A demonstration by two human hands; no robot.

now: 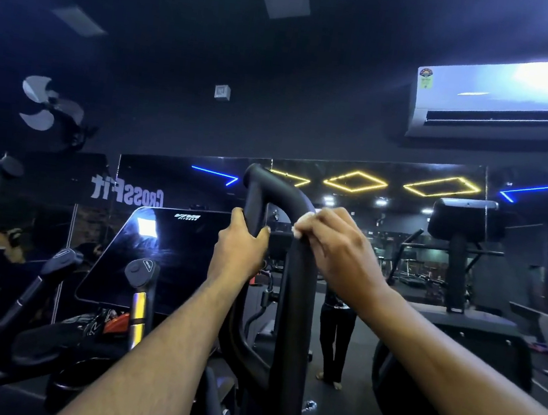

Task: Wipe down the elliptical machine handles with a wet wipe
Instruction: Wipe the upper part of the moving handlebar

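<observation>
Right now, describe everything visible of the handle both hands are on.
The black handle is a matte, padded-looking tube loop: two uprights joined by a curved bend on top, with a stub end sticking up at the left. It stands upright, right of the console screen. The left hand grips the left upright; the right hand presses a white wipe onto the right upright just below the bend.
</observation>
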